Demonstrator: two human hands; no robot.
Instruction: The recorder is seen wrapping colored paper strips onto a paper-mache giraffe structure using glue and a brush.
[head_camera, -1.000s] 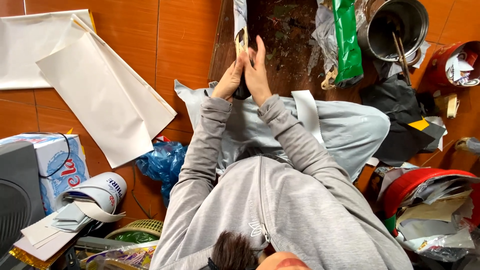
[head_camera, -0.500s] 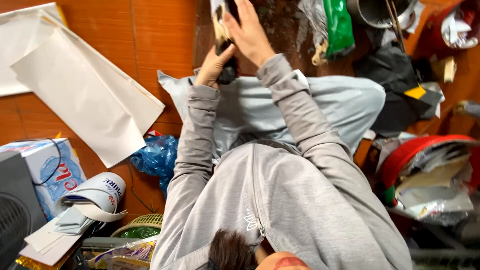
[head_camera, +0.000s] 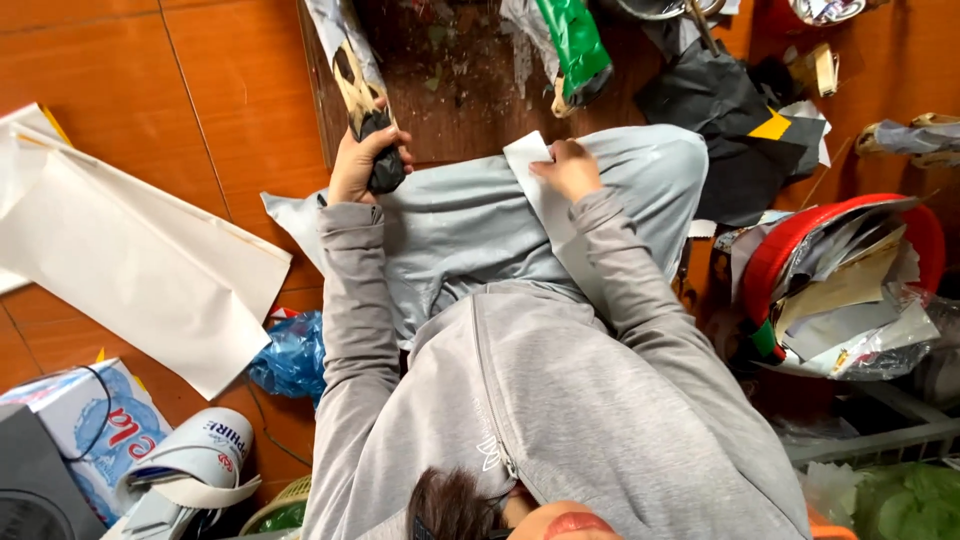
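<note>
In the head view we saw the left hand (head_camera: 358, 160) with its grip closed tight around the dark handle of a long tool (head_camera: 352, 75). The tool's pale, smeared blade ran up and away from the body, leaning slightly to the left, and passed out at the top edge of the picture. Its long axis lay nearly in line with the left forearm, handle toward the person and tip pointing away over the dark wooden board (head_camera: 450, 95).

The right hand (head_camera: 568, 170) rested on the far end of a white paper strip (head_camera: 545, 195) laid over the grey-clad lap (head_camera: 450, 220). The fingers were bent over the strip's top corner. We could not tell whether they pinched it or only pressed it down. The strip's long axis ran from that corner back toward the body and slightly right, disappearing under the right sleeve. The strip therefore lay to the right of the tool, well apart from the blade, and the right hand was far nearer to it than the left.

Around them we noted large white sheets (head_camera: 130, 260) on the tiled floor (head_camera: 220, 80), a blue plastic bag (head_camera: 295, 355), a green bag (head_camera: 575, 45) and a red basin (head_camera: 790, 245) full of paper scraps.
</note>
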